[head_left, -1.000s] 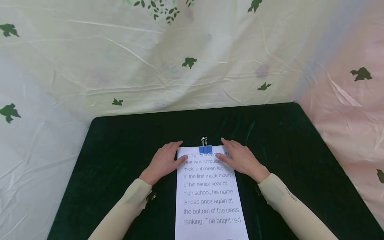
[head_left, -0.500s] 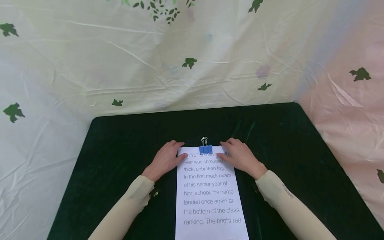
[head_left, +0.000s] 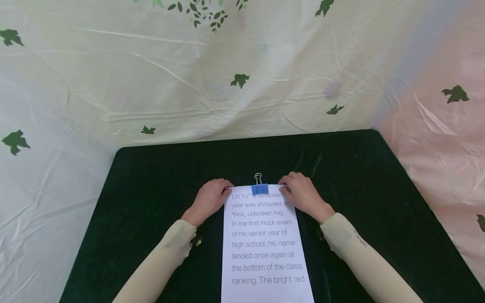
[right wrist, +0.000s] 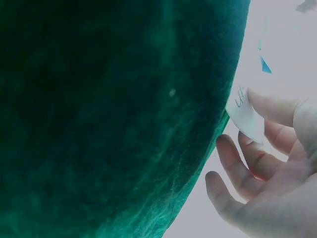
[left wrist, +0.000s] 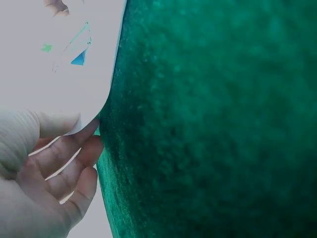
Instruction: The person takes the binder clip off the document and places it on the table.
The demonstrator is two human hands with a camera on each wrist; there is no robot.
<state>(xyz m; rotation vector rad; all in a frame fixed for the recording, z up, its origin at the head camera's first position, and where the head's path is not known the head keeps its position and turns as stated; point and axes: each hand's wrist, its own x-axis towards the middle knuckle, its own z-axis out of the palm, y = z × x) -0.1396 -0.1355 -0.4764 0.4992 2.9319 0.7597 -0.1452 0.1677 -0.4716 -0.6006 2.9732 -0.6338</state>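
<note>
A white sheet of paper point(head_left: 263, 248) printed with large text lies lengthwise toward the person, in the middle of the table. A blue binder clip point(head_left: 259, 189) grips its far edge, wire handles pointing away. My left hand point(head_left: 206, 202) pinches the far left corner; in the left wrist view that corner curves between the thumb and forefinger, with the other fingers bent beneath. At the far right corner, my right hand point(head_left: 305, 195) pinches the paper between thumb and fingers. The right wrist view has this corner bent up, with part of the clip point(right wrist: 266, 66) blue behind it.
Dark green velvet cloth point(head_left: 163, 168) covers the table, which has rounded far corners. Pale fabric point(head_left: 170, 84) with green bird and leaf prints hangs behind and at both sides, pinkish at the right.
Both thumbs have drawn back from over the text to the paper's far corners, and the fingers have closed on them. More of the top line shows. Paper and clip have hardly moved.
</note>
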